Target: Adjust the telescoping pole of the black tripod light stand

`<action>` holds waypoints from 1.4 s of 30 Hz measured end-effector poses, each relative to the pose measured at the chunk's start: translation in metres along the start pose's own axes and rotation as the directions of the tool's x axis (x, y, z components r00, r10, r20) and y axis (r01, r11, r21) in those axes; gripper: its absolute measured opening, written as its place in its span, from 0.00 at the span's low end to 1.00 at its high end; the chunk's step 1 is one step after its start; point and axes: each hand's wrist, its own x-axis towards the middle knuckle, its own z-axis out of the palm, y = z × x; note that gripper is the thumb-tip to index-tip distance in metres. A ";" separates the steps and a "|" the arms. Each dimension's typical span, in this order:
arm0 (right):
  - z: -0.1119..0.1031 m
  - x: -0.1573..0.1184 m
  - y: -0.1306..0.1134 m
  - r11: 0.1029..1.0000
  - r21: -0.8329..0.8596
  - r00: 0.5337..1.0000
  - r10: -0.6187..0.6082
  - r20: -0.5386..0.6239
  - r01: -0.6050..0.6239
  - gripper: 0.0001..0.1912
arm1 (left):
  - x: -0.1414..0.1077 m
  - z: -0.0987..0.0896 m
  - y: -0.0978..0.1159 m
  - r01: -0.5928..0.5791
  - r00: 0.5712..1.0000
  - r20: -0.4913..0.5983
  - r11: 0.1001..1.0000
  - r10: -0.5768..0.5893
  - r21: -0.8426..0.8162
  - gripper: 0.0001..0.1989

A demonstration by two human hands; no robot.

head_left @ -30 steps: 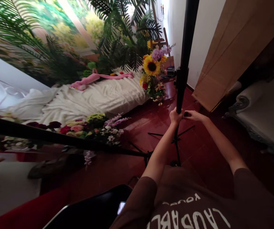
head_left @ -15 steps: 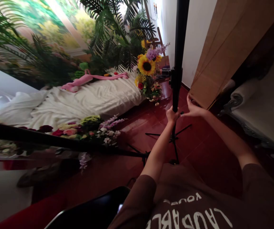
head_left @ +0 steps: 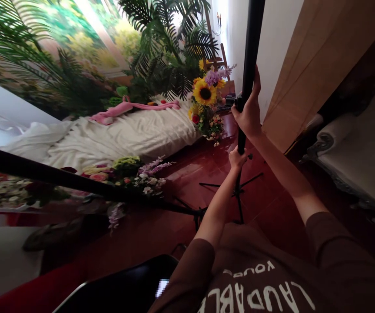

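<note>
A black stand pole [head_left: 253,39] rises from a tripod base [head_left: 237,190] on the red floor. My left hand [head_left: 237,158] is wrapped round the lower part of the pole, just beside a small knob [head_left: 250,156]. Higher up, my right hand [head_left: 250,111] is against the pole at a black clamp [head_left: 238,102], its thumb at the clamp and its fingers extended up along the far side. Whether those fingers press on the pole is partly hidden.
A second black pole [head_left: 109,187] slants across the left. Sunflowers [head_left: 204,92] stand beyond the stand, near a white-draped bed [head_left: 135,134] with a pink plush toy [head_left: 109,115]. A brown panel [head_left: 304,82] and a pale sofa [head_left: 363,139] are at the right.
My right hand has moved up from beside the lower knob to the clamp on the pole. My left hand has kept its hold low on the pole. The view has shifted slightly.
</note>
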 end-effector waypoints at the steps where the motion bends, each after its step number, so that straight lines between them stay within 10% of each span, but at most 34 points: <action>1: 0.001 0.000 0.001 1.000 -0.004 0.999 0.023 -0.038 -0.024 0.52 | -0.001 -0.001 0.001 0.003 1.000 -0.003 1.000 -0.003 -0.008 0.12; 5: 0.004 0.000 0.003 0.993 -0.007 0.980 0.118 -0.162 -0.121 0.53 | -0.004 -0.004 0.002 -0.025 1.000 -0.004 0.998 0.024 -0.059 0.13; 10: 0.019 -0.033 0.006 0.996 -0.013 0.996 0.094 -0.008 -0.094 0.49 | -0.009 -0.003 -0.010 -0.071 0.996 0.042 0.969 0.083 -0.235 0.23; 20: 0.056 -0.098 -0.013 0.854 0.187 0.874 0.469 0.125 -0.485 0.37 | 0.001 0.005 -0.032 -0.072 0.975 0.174 0.941 0.135 -0.329 0.33; 32: -0.014 -0.203 0.029 0.855 0.217 0.853 0.378 0.361 -0.471 0.35 | -0.002 0.010 -0.030 -0.108 0.981 0.108 0.920 0.159 -0.377 0.27; 42: 0.011 -0.211 0.023 0.626 0.383 0.733 0.602 0.317 -0.679 0.26 | -0.001 0.009 -0.030 -0.103 0.982 0.105 0.917 0.155 -0.386 0.27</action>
